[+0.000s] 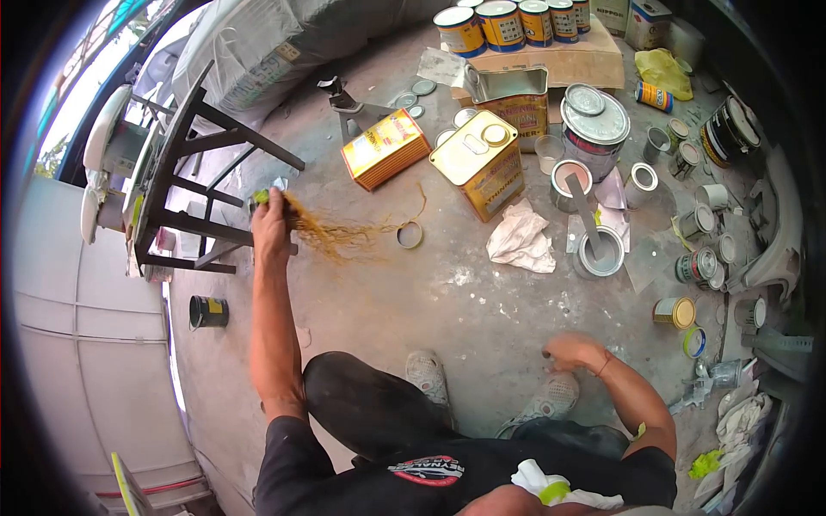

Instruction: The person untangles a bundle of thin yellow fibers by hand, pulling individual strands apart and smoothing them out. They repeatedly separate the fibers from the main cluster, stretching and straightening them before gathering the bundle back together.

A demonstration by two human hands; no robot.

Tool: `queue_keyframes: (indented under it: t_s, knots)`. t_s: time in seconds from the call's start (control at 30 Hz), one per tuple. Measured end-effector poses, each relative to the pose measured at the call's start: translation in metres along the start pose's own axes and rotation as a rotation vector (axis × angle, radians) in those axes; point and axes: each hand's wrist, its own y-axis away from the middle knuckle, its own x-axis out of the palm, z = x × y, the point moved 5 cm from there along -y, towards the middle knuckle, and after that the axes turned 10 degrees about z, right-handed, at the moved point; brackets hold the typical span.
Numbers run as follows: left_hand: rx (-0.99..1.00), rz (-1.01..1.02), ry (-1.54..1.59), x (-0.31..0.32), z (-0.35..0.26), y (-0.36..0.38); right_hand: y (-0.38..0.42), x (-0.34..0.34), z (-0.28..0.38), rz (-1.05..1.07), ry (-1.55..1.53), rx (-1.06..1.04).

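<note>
My left hand [271, 219], at the end of an outstretched arm, is closed around a wispy bundle of yellow-brown fibres [331, 230]. Bright green shows at the bundle's gripped end, and its loose strands fan out to the right over the concrete floor. Just past the strands a small round lid or ring [409, 235] lies on the floor. A dark wooden stool [202, 185] rests on its side right behind this hand. Low over my right shoe [551, 397] is my right hand [576, 351], its fingers loosely bent and slightly blurred, with nothing visible in them.
Ahead are an orange thinner tin [387, 148], a gold thinner tin [486, 168], a large paint can [595, 129] and a crumpled cloth [522, 238]. A stick leans in an open grey paint can [600, 252]. Several cans line the right side. A black can [208, 311] stands left.
</note>
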Motion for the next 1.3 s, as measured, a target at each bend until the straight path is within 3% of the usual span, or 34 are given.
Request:
queue_keyframes:
  t_s: [0.07,0.1,0.17,0.23,0.27,0.33,0.4,0.53,0.6,0.67,0.73,0.77,0.83,0.87,0.93,1.07,1.3]
  knots:
    - [0.041,0.34,-0.291,0.059,-0.023,0.025,0.013,-0.052,0.009,-0.352,-0.04,-0.009]
    - [0.036,0.417,-0.401,0.081,-0.03,0.035,0.019,-0.082,0.021,-0.51,-0.056,-0.045]
    - [-0.013,0.624,-0.4,0.118,-0.044,0.056,0.054,-0.143,0.063,-0.788,-0.165,-0.216]
    - [-0.117,0.745,-0.272,0.151,-0.053,0.084,0.078,-0.175,0.087,-0.937,-0.419,-0.44]
    - [-0.161,0.828,-0.332,0.166,-0.052,0.098,0.083,-0.182,0.098,-0.947,-0.419,-0.433]
    - [-0.121,0.923,-0.454,0.197,-0.054,0.13,0.097,-0.192,0.114,-1.132,-0.554,-0.648]
    - [-0.064,0.987,-0.476,0.214,-0.046,0.152,0.091,-0.189,0.119,-1.021,-0.593,-0.619]
    - [-0.258,0.959,-0.167,0.226,-0.016,0.161,0.08,-0.175,0.103,-0.814,-0.731,-0.437]
    - [-0.505,0.936,0.175,0.231,0.002,0.163,0.074,-0.165,0.092,-0.81,-0.832,-0.444]
    - [-0.481,0.988,0.176,0.236,0.008,0.155,0.071,-0.161,0.082,-0.827,-0.936,-0.455]
    - [-0.562,1.064,0.259,0.245,0.005,0.155,0.076,-0.163,0.074,-0.915,-0.829,-0.393]
    - [-0.562,1.073,0.259,0.247,0.007,0.155,0.073,-0.161,0.068,-0.92,-0.831,-0.387]
    - [-0.396,1.121,0.18,0.25,0.01,0.153,0.058,-0.154,0.069,-0.549,-1.109,-0.652]
    - [-0.397,1.12,0.182,0.251,0.012,0.15,0.057,-0.152,0.068,-0.548,-1.11,-0.651]
    - [-0.187,1.116,0.065,0.249,0.007,0.142,0.061,-0.152,0.073,-0.458,-1.486,-0.729]
    - [-0.281,1.073,0.093,0.246,-0.001,0.141,0.049,-0.148,0.076,-0.449,-1.487,-0.705]
    - [-0.224,1.065,0.162,0.25,-0.003,0.143,0.047,-0.158,0.07,-0.938,-0.96,-0.426]
